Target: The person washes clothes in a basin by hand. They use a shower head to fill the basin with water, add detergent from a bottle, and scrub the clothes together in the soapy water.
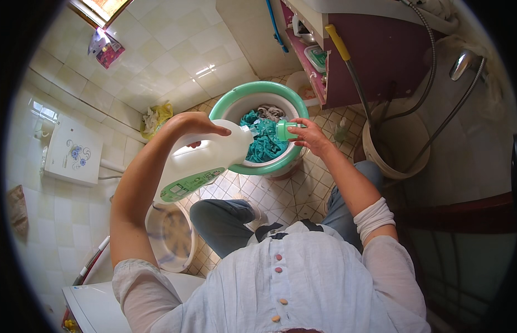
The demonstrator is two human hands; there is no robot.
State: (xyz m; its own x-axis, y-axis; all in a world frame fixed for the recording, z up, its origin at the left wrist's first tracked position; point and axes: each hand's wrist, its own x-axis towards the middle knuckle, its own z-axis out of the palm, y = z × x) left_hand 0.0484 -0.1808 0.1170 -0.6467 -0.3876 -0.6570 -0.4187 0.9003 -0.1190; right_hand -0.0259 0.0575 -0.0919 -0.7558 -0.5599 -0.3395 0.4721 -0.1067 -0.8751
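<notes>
My left hand point(200, 125) grips the handle of a large white plastic jug point(219, 150) with a green label. The jug is tilted, its uncapped mouth point(251, 132) pointing right over a basin. In my right hand point(310, 134) is a green cap point(284, 130), held just right of the jug's mouth and apart from it. Below both hands sits a round basin with a green rim point(302, 108) and a pale inside. Teal cloth point(264, 139) and a grey-brown cloth point(271, 112) lie bunched in it. Whether liquid is flowing cannot be made out.
A cream bucket point(423, 145) with a yellow-handled tool point(338, 41) stands at right, beside a purple cabinet point(379, 62). Another pale basin point(192, 245) lies on the tiled floor at left. A yellow plastic bag point(162, 116) rests by the wall. A shower hose point(462, 95) hangs at right.
</notes>
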